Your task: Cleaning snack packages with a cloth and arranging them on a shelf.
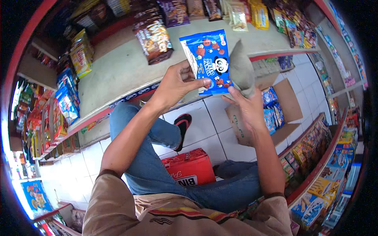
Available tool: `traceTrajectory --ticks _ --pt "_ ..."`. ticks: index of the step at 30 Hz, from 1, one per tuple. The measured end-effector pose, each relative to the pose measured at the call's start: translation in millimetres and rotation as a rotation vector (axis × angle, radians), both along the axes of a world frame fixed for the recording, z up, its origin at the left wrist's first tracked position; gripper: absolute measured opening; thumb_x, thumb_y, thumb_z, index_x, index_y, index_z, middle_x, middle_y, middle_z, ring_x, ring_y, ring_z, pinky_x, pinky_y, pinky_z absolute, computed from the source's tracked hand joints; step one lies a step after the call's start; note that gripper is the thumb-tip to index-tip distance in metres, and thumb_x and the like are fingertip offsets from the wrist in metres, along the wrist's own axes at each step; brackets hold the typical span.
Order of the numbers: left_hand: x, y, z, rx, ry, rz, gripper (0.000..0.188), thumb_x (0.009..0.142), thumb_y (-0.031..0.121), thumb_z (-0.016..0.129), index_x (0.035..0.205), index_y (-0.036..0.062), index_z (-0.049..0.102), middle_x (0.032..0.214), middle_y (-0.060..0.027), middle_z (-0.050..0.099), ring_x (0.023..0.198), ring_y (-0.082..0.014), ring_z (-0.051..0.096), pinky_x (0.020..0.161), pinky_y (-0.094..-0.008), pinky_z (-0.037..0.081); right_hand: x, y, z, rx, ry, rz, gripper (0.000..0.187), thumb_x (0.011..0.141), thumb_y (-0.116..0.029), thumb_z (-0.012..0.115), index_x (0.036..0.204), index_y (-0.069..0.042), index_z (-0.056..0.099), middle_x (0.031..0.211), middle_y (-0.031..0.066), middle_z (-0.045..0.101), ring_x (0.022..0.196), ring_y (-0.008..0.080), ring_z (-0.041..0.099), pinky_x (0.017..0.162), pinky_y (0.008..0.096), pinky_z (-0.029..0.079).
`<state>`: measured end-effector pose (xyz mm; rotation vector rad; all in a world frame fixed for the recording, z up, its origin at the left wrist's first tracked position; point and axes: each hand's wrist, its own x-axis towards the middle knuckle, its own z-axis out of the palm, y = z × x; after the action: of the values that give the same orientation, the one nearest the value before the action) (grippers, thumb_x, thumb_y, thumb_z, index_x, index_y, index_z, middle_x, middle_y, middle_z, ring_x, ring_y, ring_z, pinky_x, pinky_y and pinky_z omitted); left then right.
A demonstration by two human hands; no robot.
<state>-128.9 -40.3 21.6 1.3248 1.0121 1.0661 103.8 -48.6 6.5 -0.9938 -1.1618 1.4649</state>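
Note:
My left hand (176, 83) pinches the left side of a blue snack packet (201, 49) printed with a panda and biscuits, thumb across its front. The packet is raised above the shelf's front edge, tilted slightly. In my right hand (249, 107) is a limp grey-green cloth (241, 65), bunched beside the packet's right edge. The right thumb lies at the packet's lower right corner; whether it presses on it I cannot tell. Below my right hand stands an open cardboard box (239, 128) with several blue packets (271, 112) inside.
A pale shelf (118, 67) spans the far side, bearing brown snack bags (154, 41) and yellow packets (260, 16). Blue packets (67, 103) stand at its left end. A red carton (191, 167) sits on the tiled floor between my legs. Stocked racks (311, 157) line the right.

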Motion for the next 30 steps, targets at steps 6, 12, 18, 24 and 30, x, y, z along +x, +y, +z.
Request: traceTrajectory --ticks 6,12,18,24,30 --pt "-84 -32 22 0.115 0.064 0.354 0.041 0.088 0.011 0.078 0.123 -0.0033 0.063 0.111 -0.0107 0.073 0.097 -0.0174 0.069 0.093 -0.0346 0.054 -1 -1 -10 -0.021 -0.077 0.036 0.035 0.095 -0.009 0.07 0.127 0.001 0.06 0.116 0.0106 0.07 0.101 0.0207 0.07 0.085 0.0384 0.062" --pt "-211 7 14 0.266 0.216 0.591 0.038 0.09 0.014 0.076 0.121 -0.0019 0.061 0.11 -0.0103 0.072 0.101 -0.0154 0.068 0.097 -0.0312 0.05 -4 -3 -22 -0.118 -0.145 0.006 0.031 0.094 -0.007 0.071 0.123 0.0 0.062 0.112 0.0102 0.071 0.099 0.0196 0.071 0.081 0.0367 0.063" --pt "-290 96 -21 0.17 0.358 0.654 0.028 0.09 0.019 0.077 0.11 0.004 0.065 0.098 -0.0063 0.074 0.087 -0.0122 0.065 0.078 -0.0265 0.049 -7 -3 -45 -0.069 -0.239 -0.014 0.034 0.092 -0.007 0.073 0.123 0.001 0.062 0.11 0.0085 0.071 0.098 0.0162 0.07 0.086 0.0323 0.058" --pt "-319 175 -41 0.211 0.282 0.635 0.022 0.089 0.021 0.078 0.102 0.006 0.069 0.09 -0.0034 0.075 0.075 -0.0112 0.061 0.068 -0.0287 0.046 6 -4 -62 -0.148 -0.251 -0.042 0.033 0.092 -0.007 0.074 0.121 0.003 0.062 0.109 0.0083 0.071 0.097 0.0149 0.069 0.088 0.0302 0.055" --pt "-327 224 -41 0.109 0.919 0.729 0.041 0.094 0.032 0.071 0.122 0.0024 0.064 0.124 -0.0166 0.066 0.109 -0.0283 0.064 0.098 -0.0415 0.048 10 -6 -65 -0.175 -0.312 -0.053 0.036 0.091 -0.008 0.075 0.122 0.003 0.062 0.111 0.0088 0.071 0.098 0.0155 0.069 0.088 0.0303 0.055"
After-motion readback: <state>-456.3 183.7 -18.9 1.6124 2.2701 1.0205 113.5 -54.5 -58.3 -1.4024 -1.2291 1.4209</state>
